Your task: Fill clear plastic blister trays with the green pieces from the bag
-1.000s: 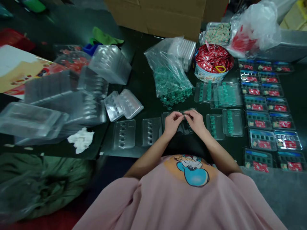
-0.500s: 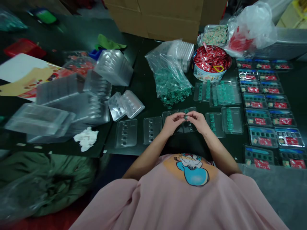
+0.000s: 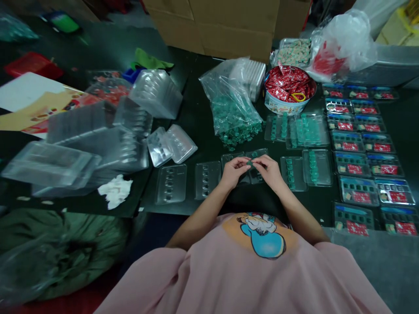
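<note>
My left hand (image 3: 234, 172) and my right hand (image 3: 268, 170) meet fingertip to fingertip over the table. Between their pinched fingers is a small green translucent piece (image 3: 249, 163), its exact shape too small to make out. Just beneath them lie two clear plastic trays (image 3: 260, 153), partly covered by the hands. Right of my right hand, a clear tray (image 3: 298, 182) and another tray (image 3: 324, 168) each carry a row of green pieces. Beyond the hands, a clear bag (image 3: 229, 102) spills loose green pieces (image 3: 236, 136) onto the table.
To the left stand stacks of clear trays (image 3: 88, 144), a crumpled white tissue (image 3: 116, 191) and single trays (image 3: 171, 185). A round tin (image 3: 284, 104) holds red packets. Rows of filled trays (image 3: 359, 190) line the right side. A cardboard box (image 3: 229, 28) stands at the back.
My hands have shifted very slightly, fingertips still together around the small green piece. The view has tilted a little; nothing else on the table has visibly moved.
</note>
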`<state>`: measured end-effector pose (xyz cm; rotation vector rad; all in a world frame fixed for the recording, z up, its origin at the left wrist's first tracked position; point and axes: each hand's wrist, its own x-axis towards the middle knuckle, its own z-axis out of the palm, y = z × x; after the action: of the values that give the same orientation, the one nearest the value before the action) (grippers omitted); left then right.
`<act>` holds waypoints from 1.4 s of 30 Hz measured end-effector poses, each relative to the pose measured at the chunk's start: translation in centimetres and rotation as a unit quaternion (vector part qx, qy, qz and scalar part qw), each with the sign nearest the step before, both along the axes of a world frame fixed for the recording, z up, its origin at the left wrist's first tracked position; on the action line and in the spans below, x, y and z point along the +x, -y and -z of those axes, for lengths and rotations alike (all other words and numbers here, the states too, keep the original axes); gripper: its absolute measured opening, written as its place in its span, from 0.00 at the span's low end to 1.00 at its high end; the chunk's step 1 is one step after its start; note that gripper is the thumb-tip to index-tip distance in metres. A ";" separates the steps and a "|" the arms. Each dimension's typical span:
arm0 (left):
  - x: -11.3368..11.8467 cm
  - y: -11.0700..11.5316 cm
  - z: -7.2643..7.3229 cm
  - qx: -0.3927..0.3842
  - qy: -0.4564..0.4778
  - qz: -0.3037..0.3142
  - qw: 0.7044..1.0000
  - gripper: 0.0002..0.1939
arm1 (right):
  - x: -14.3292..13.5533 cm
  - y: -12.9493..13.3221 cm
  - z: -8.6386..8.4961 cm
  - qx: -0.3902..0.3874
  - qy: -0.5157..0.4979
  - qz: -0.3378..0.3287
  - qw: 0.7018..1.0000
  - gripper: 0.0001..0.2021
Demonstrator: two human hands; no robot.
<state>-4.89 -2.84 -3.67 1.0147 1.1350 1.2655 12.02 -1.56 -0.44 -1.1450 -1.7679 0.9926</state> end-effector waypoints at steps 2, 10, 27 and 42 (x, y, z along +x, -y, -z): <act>-0.1 -0.1 -0.1 0.000 -0.013 0.004 1.000 0.19 | 0.0 0.0 -0.1 0.003 0.014 -0.006 1.000 0.09; -0.3 0.5 -1.3 -0.007 0.002 0.060 0.998 0.15 | 0.3 0.3 0.6 -0.155 -0.086 -0.051 0.983 0.09; 0.4 5.0 -0.8 -0.005 -0.087 0.195 0.977 0.06 | 2.1 7.4 2.6 -0.330 -0.105 0.050 0.937 0.09; 3.3 0.9 2.3 0.079 -0.321 0.054 0.942 0.06 | 1.7 1.8 5.3 -0.065 0.209 0.116 0.969 0.07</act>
<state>-1.58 -3.78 -5.96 1.6626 1.4501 0.9658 13.75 -3.40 -5.71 -1.7005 -1.8495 0.7737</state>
